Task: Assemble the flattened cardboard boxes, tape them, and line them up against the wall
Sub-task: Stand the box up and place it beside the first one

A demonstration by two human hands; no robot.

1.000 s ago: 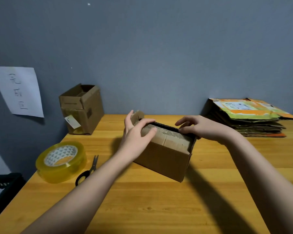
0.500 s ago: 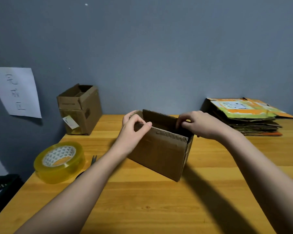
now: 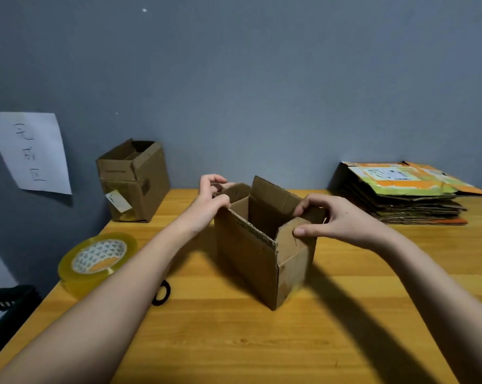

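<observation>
— Why does the box (image 3: 262, 245) stand upright mid-surface, top open?

— To square it, I'd say. The left hand (image 3: 209, 200) pinches the far-left flap; the right hand (image 3: 337, 217) pinches the right flap, steadying the walls before the tape (image 3: 97, 261) by the left edge.

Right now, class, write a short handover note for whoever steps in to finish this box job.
Left hand grips the left flap of the open box; right hand pinches its right flap.
The box stands mid-table, top flaps up, not seen taped.
Tape roll lies at the left; scissors are half hidden under the left arm.
Done: one assembled box by the wall.
Left: fold, tape, line up, then the flat stack.
</observation>
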